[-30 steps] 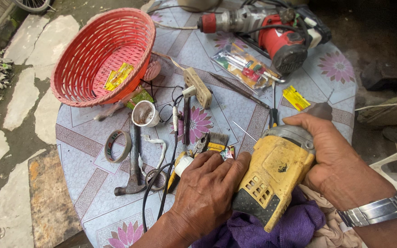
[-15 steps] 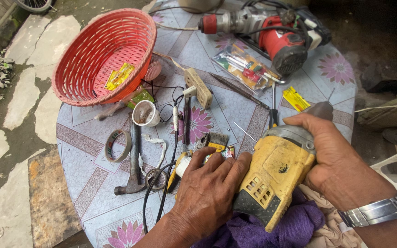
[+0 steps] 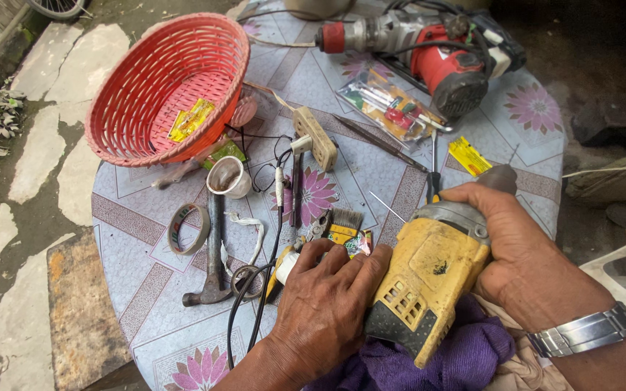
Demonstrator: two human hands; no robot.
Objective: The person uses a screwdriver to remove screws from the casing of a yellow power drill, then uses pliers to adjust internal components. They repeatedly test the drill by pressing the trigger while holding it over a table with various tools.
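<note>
1. R hand (image 3: 523, 253) was clamped over the top of the yellow power tool (image 3: 429, 282), lower centre-right of frame, resting on a purple cloth (image 3: 465, 355).
2. L hand (image 3: 324, 304) lay closed against the tool's left side, fingers on its casing.
3. Vs. a sec ago: nothing shifted much; both hands held as before, so the tool was just being steadied.
4. Further out on the tabletop (image 3: 146, 217): hammer (image 3: 215, 246), tape roll (image 3: 188, 229), red basket (image 3: 168, 87) upper left, red drill (image 3: 429, 43) top.
</note>
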